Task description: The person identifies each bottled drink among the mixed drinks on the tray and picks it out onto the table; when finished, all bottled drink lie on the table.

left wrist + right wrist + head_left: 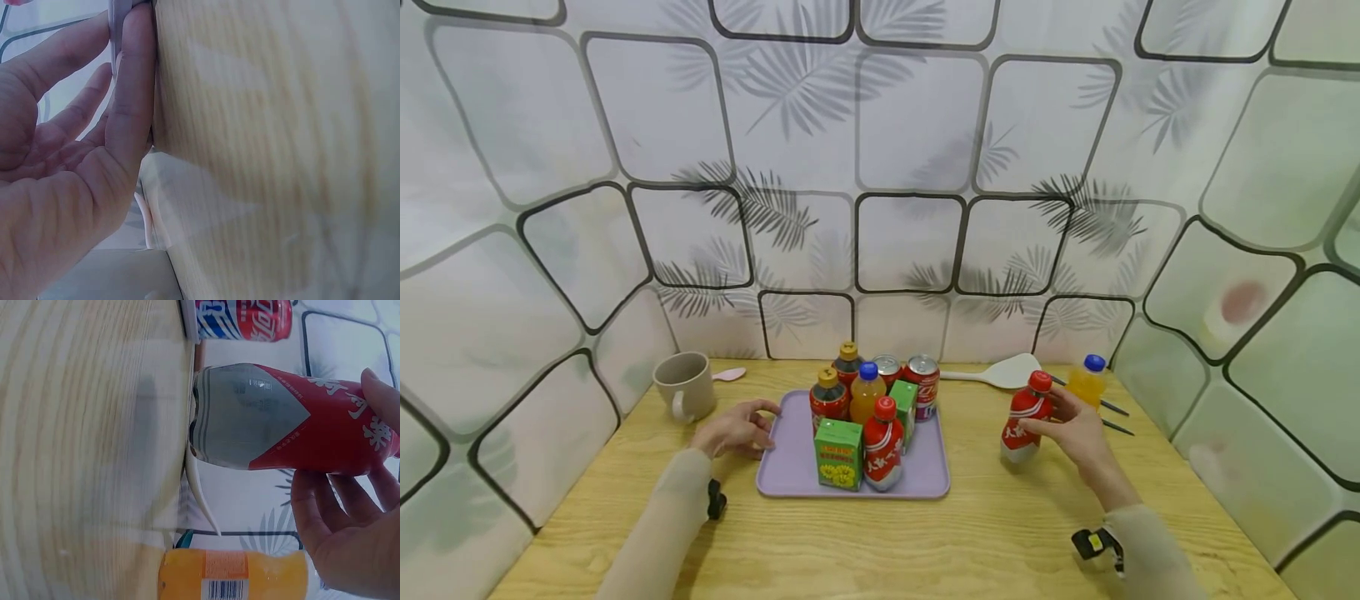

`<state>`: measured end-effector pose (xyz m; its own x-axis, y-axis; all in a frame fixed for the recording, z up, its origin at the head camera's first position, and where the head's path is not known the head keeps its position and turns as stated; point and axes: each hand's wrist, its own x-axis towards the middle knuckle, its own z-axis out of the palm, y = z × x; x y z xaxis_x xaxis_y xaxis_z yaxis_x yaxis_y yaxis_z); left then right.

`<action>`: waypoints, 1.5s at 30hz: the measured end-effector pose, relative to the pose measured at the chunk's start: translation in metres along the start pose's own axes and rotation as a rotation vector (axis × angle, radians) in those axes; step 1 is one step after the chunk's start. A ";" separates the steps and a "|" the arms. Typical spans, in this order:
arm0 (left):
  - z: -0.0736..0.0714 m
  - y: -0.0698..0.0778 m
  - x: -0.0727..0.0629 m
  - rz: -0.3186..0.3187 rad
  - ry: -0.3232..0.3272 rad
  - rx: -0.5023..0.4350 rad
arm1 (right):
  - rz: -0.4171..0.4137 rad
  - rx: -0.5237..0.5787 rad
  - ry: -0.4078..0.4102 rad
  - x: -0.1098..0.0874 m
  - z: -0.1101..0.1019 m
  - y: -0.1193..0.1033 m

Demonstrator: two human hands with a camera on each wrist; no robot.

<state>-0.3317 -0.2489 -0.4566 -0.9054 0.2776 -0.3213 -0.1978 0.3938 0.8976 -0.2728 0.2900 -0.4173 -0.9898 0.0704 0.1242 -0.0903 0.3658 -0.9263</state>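
My right hand (1081, 432) grips the upper part of a red-capped drink bottle (1021, 429) with a red and white label. That bottle is slightly tilted at the table's right side, its base close to the wood; contact cannot be told. My left hand (739, 430) pinches the left rim of a lilac tray (790, 467) between thumb and fingers. On the tray stand a similar red bottle (883, 454), a green drink carton (839, 458), a second green carton (906, 410), an orange juice bottle (867, 396), two yellow-capped dark bottles (829, 400) and two cans (922, 387).
A beige mug (687, 385) and a pink spoon (730, 374) lie at the back left. Behind the held bottle are a white spatula (1011, 371), another orange juice bottle (1086, 382) and dark sticks (1116, 427). Patterned curtains (910, 242) border the wooden table (880, 550).
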 end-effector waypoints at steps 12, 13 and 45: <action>-0.001 -0.004 -0.002 0.020 -0.022 0.009 | 0.042 -0.049 0.023 0.001 -0.025 0.009; -0.001 -0.004 -0.002 0.026 -0.023 0.012 | 0.043 -0.054 0.028 0.001 -0.027 0.011; 0.000 0.001 -0.002 0.013 -0.021 -0.005 | 0.147 -0.103 0.109 0.000 -0.077 0.037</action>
<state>-0.3304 -0.2487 -0.4552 -0.8999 0.3008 -0.3159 -0.1882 0.3856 0.9033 -0.2672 0.3747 -0.4240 -0.9730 0.2284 0.0331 0.0719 0.4363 -0.8969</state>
